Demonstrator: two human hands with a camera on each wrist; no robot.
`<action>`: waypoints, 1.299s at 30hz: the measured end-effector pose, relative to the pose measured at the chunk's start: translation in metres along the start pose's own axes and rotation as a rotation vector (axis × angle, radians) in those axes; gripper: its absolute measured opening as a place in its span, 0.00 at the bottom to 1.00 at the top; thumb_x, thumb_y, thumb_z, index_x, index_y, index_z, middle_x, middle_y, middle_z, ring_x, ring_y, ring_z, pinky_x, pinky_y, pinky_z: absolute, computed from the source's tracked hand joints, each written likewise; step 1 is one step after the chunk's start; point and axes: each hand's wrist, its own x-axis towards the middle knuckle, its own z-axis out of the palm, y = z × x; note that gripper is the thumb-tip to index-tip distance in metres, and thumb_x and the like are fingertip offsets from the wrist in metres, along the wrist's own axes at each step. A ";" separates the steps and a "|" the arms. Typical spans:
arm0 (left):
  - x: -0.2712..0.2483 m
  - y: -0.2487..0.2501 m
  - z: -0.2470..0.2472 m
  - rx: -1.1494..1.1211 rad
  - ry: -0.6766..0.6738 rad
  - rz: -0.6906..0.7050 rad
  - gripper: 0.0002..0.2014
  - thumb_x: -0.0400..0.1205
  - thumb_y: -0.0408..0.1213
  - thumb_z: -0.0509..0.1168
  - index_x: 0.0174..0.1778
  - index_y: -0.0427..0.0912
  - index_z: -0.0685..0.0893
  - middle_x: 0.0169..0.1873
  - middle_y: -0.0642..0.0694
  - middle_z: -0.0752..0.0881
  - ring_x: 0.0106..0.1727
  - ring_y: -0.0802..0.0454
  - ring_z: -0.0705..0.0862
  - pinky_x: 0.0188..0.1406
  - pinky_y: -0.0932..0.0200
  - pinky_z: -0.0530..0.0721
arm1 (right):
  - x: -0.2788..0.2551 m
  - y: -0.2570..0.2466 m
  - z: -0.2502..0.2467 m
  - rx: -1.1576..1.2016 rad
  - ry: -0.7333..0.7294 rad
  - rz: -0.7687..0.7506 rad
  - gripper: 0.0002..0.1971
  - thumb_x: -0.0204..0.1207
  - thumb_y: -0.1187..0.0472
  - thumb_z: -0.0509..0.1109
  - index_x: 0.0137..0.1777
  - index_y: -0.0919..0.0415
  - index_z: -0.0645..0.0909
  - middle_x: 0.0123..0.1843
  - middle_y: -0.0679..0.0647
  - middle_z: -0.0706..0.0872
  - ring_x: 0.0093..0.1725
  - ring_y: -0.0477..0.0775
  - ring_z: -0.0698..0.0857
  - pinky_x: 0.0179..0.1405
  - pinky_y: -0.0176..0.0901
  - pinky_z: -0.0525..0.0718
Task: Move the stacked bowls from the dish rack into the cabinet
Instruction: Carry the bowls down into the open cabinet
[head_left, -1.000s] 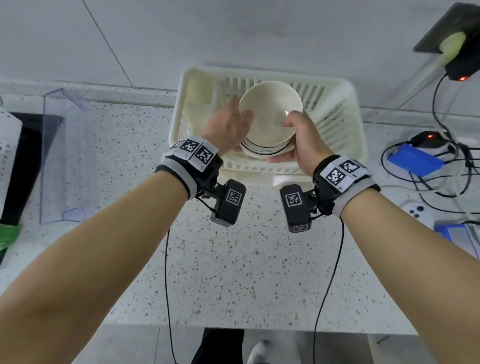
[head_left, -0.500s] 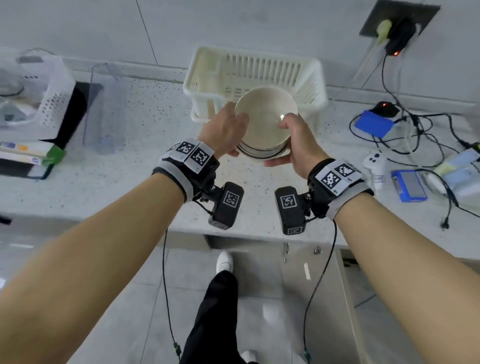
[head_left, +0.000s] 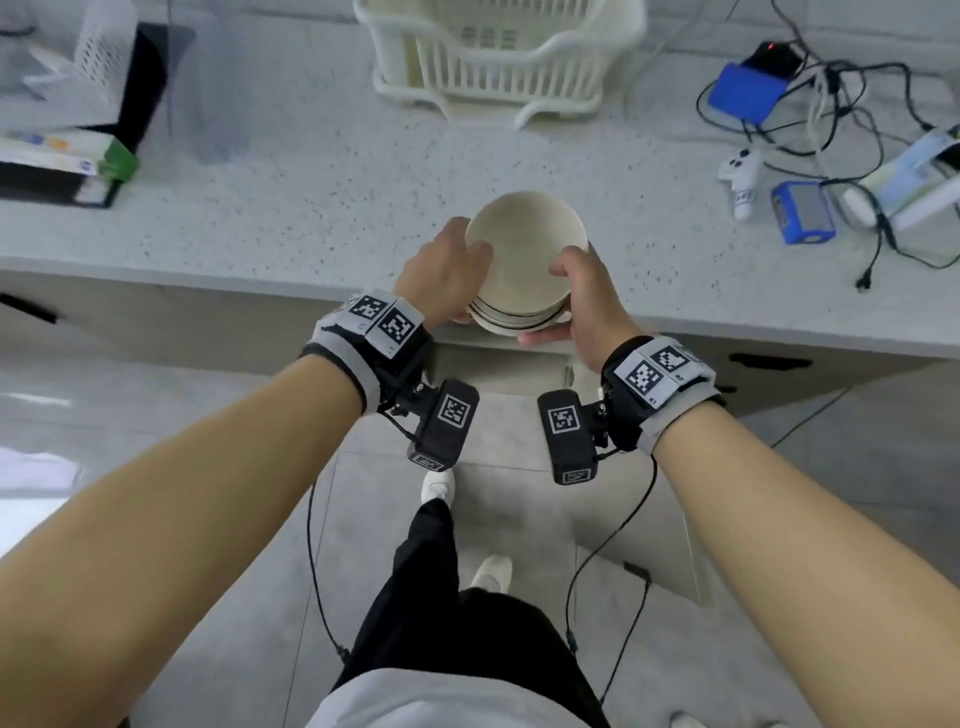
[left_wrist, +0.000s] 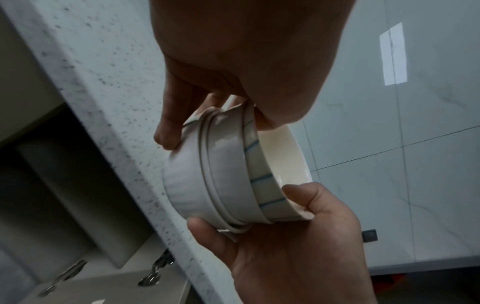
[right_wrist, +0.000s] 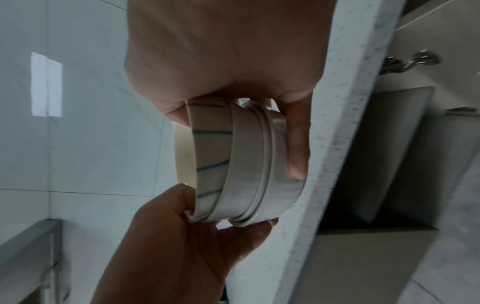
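Observation:
A stack of cream bowls (head_left: 524, 260) hangs in the air over the front edge of the speckled counter (head_left: 291, 208). My left hand (head_left: 447, 275) grips its left side and my right hand (head_left: 584, 291) grips its right side, thumbs on the top rim and fingers under the base. The left wrist view shows the stacked bowls (left_wrist: 226, 176) edge-on, the upper one striped blue, between both hands. In the right wrist view the same stack (right_wrist: 241, 164) sits beside the counter edge. The white dish rack (head_left: 498, 57) stands empty at the back of the counter. Below the counter an open cabinet (left_wrist: 64, 185) shows dark inside.
Blue devices (head_left: 802, 213), a white controller (head_left: 740, 179) and tangled cables (head_left: 857, 104) lie on the right of the counter. Boxes and a white basket (head_left: 98, 57) sit at the left. Cabinet fronts with dark handles (head_left: 769, 361) run under the counter; my legs stand on the tiled floor.
Both hands have carried the stack out of the rack and toward me, past the counter's front edge. The view has tilted down as I stepped back.

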 end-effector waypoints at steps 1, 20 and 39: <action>-0.002 -0.008 0.006 0.001 -0.007 -0.016 0.26 0.78 0.47 0.52 0.71 0.41 0.73 0.57 0.36 0.85 0.53 0.33 0.88 0.45 0.35 0.92 | -0.002 0.010 -0.001 -0.003 0.007 0.009 0.27 0.68 0.52 0.60 0.71 0.49 0.73 0.71 0.58 0.76 0.68 0.69 0.80 0.41 0.66 0.95; 0.094 -0.224 0.145 -0.169 -0.255 -0.093 0.33 0.73 0.43 0.57 0.79 0.54 0.71 0.62 0.46 0.85 0.59 0.44 0.88 0.52 0.41 0.93 | 0.113 0.256 -0.014 -0.028 0.120 0.138 0.33 0.69 0.54 0.61 0.78 0.50 0.71 0.73 0.58 0.79 0.68 0.65 0.83 0.42 0.70 0.95; 0.315 -0.296 0.210 -0.323 -0.017 0.009 0.17 0.80 0.49 0.64 0.54 0.39 0.85 0.43 0.40 0.90 0.41 0.43 0.92 0.51 0.48 0.93 | 0.353 0.293 -0.029 -0.055 0.107 -0.014 0.12 0.79 0.48 0.66 0.55 0.54 0.81 0.71 0.65 0.82 0.47 0.64 0.92 0.44 0.63 0.94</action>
